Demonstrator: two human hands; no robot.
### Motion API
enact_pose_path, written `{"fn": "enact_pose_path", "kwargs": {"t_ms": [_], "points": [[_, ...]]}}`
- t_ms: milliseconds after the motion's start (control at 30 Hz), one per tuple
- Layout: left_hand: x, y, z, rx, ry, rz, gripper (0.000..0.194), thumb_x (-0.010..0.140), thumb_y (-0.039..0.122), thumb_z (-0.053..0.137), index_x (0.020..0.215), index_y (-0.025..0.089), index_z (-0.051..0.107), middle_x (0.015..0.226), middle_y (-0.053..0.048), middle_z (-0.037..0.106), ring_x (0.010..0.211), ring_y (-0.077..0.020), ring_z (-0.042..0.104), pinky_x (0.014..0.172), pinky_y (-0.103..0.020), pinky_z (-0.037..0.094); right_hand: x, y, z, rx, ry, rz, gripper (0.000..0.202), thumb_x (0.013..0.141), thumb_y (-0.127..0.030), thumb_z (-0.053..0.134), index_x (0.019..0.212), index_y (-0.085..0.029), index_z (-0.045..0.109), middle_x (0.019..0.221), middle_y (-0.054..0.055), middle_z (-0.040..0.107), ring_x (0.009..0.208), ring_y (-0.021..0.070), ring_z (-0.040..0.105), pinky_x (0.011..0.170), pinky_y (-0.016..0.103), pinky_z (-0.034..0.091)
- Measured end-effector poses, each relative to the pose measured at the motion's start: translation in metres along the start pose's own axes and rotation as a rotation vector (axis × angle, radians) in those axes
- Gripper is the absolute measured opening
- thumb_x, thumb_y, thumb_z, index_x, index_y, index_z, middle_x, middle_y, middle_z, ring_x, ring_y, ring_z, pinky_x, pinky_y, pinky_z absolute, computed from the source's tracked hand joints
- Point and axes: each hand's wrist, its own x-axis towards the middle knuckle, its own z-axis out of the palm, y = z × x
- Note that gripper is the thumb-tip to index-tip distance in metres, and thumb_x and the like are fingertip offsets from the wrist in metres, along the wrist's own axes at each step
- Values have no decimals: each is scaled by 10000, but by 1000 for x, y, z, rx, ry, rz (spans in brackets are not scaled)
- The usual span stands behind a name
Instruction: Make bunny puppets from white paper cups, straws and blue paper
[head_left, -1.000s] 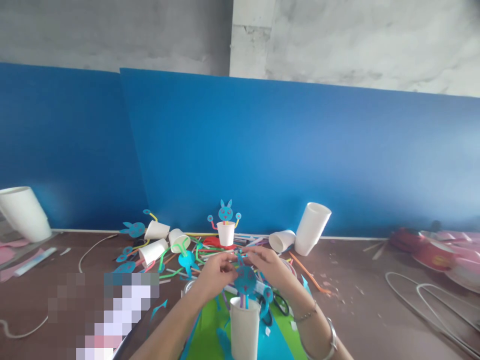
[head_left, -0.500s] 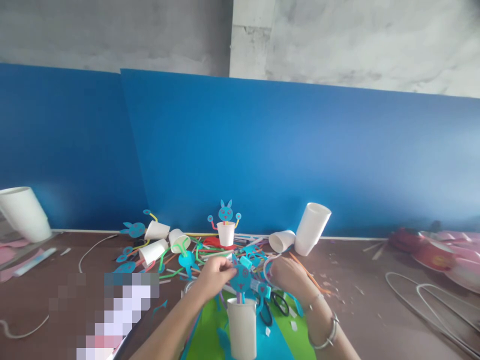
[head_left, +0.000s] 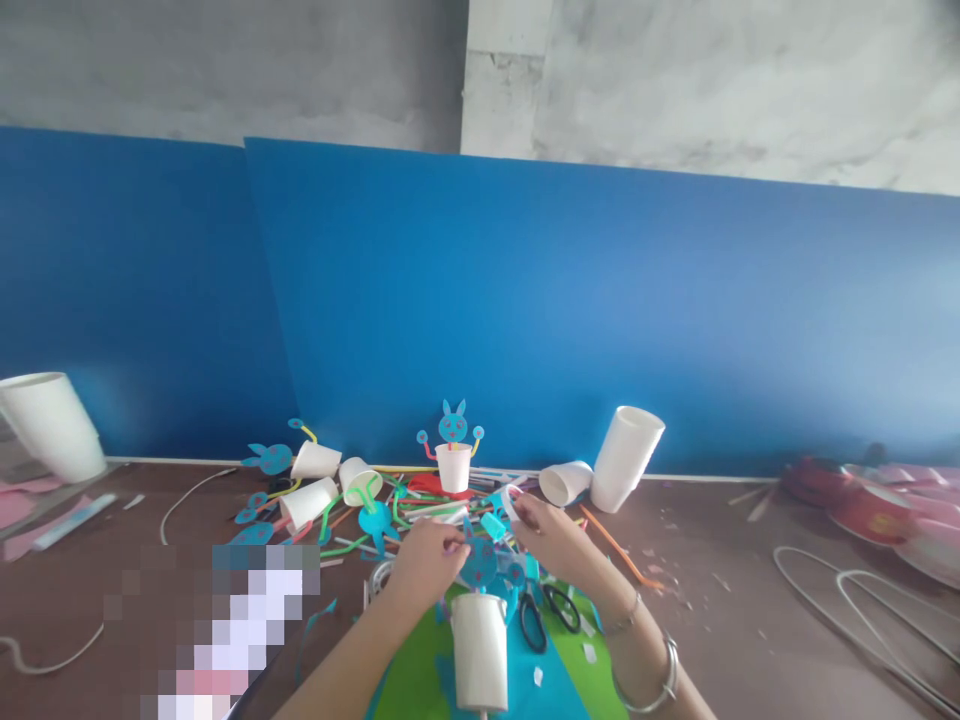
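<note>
A white paper cup (head_left: 480,652) stands before me with a blue rabbit face (head_left: 478,563) above its rim and a small blue disc on its right. My left hand (head_left: 431,560) pinches the left edge of that face between thumb and fingers. Up and to the right, my right hand (head_left: 541,525) is closed at a roll of tape (head_left: 512,503). Below it lie black-handled scissors (head_left: 534,622). Green and blue paper sheets (head_left: 559,670) are under the cup.
A finished-looking rabbit cup (head_left: 453,468) stands at the back among straws. Other rabbit cups (head_left: 309,503) lie on their sides at left. Stacked cups (head_left: 627,458) lean at right. Cables (head_left: 840,600) and red and pink items (head_left: 874,508) are farther right.
My right hand has moved left and slightly up, nearer the rabbit face, with the tape roll. My left hand stays at the face, which has dropped slightly with its cup shifting left.
</note>
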Motion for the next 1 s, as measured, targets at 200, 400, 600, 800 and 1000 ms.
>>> {"fn": "enact_pose_path", "kwargs": {"t_ms": [200, 400, 600, 800, 1000], "points": [[-5, 11, -5, 64, 157, 138, 258, 792, 206, 566, 1031, 191, 660, 972, -102, 660, 992, -289, 580, 884, -439, 443, -1, -15, 5, 361, -22, -153, 147, 895, -239, 438, 750, -223, 428, 604, -42, 577, 564, 126, 563, 547, 217, 391], [-12, 30, -8, -7, 146, 459, 456, 877, 169, 478, 1325, 247, 510, 1240, -102, 577, 1162, -256, 521, 976, -415, 437, -1, -21, 11, 508, 15, -224, 146, 932, -309, 447, 856, -202, 513, 621, -24, 596, 563, 138, 549, 533, 231, 375], [-14, 32, -7, -38, 155, 469, 382, 867, 129, 471, 1218, 228, 584, 1195, -101, 594, 1123, -253, 539, 959, -425, 446, 0, -21, 11, 442, 57, -229, 159, 925, -303, 458, 831, -189, 516, 602, -33, 555, 558, 131, 507, 534, 236, 341], [-12, 33, -10, -221, 188, 368, 167, 859, 171, 487, 944, 209, 625, 1018, -74, 642, 1014, -236, 588, 888, -393, 483, -4, -28, 7, 381, 31, -236, 162, 919, -273, 463, 817, -183, 551, 621, -32, 547, 568, 126, 503, 537, 235, 322], [-13, 30, -7, -219, 169, 332, 368, 854, 166, 503, 1207, 227, 584, 1178, -96, 624, 1112, -248, 565, 959, -417, 455, -5, -31, 6, 406, 26, -228, 193, 940, -318, 428, 878, -186, 555, 631, -26, 549, 564, 129, 489, 525, 235, 335]]}}
